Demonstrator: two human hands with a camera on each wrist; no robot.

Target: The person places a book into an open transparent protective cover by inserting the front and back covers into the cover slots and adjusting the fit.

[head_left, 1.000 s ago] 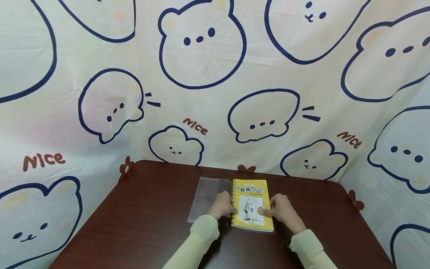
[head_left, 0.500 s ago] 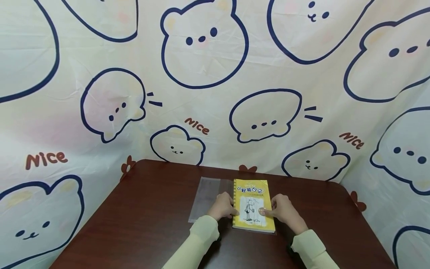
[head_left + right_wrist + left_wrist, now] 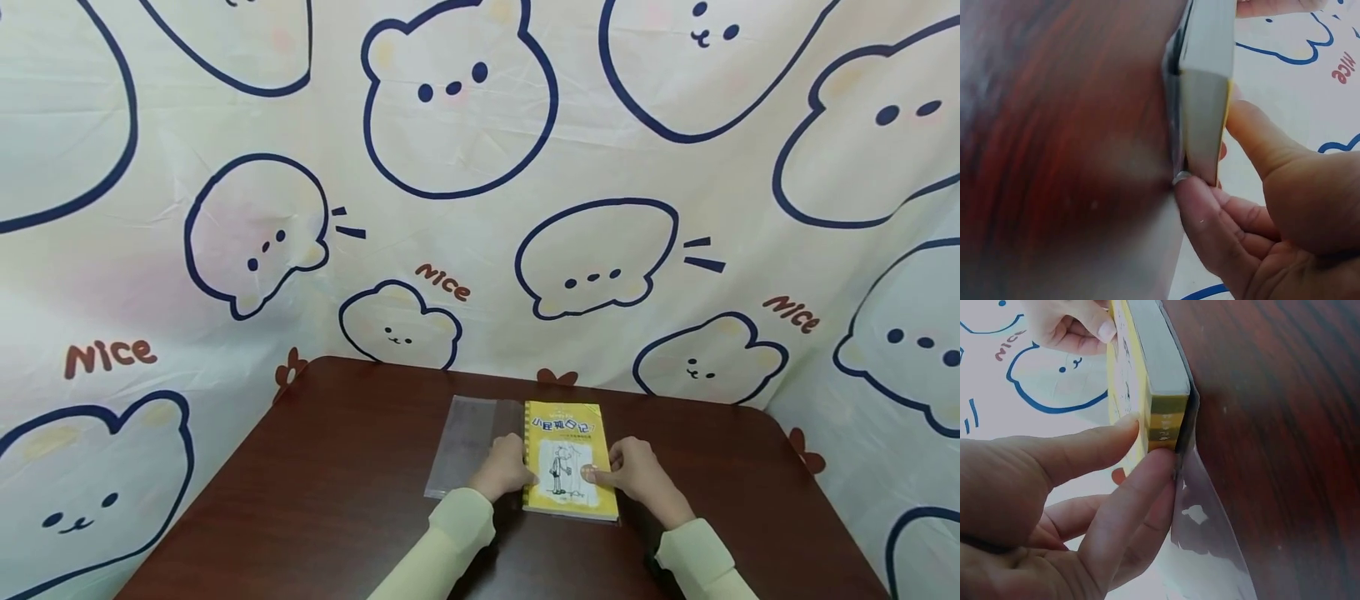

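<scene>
A yellow paperback book (image 3: 570, 429) lies face up on the table, a cartoon figure on its front cover. Under it, a clear plastic book cover (image 3: 468, 442) spreads out to the left. My left hand (image 3: 502, 469) holds the book by its spine (image 3: 1166, 419), thumb on the front and index fingertip against the striped spine. On the opposite side, my right hand (image 3: 647, 479) grips the book with the thumb on the front cover. Its index fingertip (image 3: 1196, 197) is at the plastic's edge, beneath the page block (image 3: 1204, 119).
The dark brown wooden table (image 3: 330, 492) extends around the book on all sides. Behind and beside it hangs a pale curtain (image 3: 480, 225) printed with cartoon bears.
The book and both hands keep the same arrangement. Everything in the head view has shifted slightly to the right together.
</scene>
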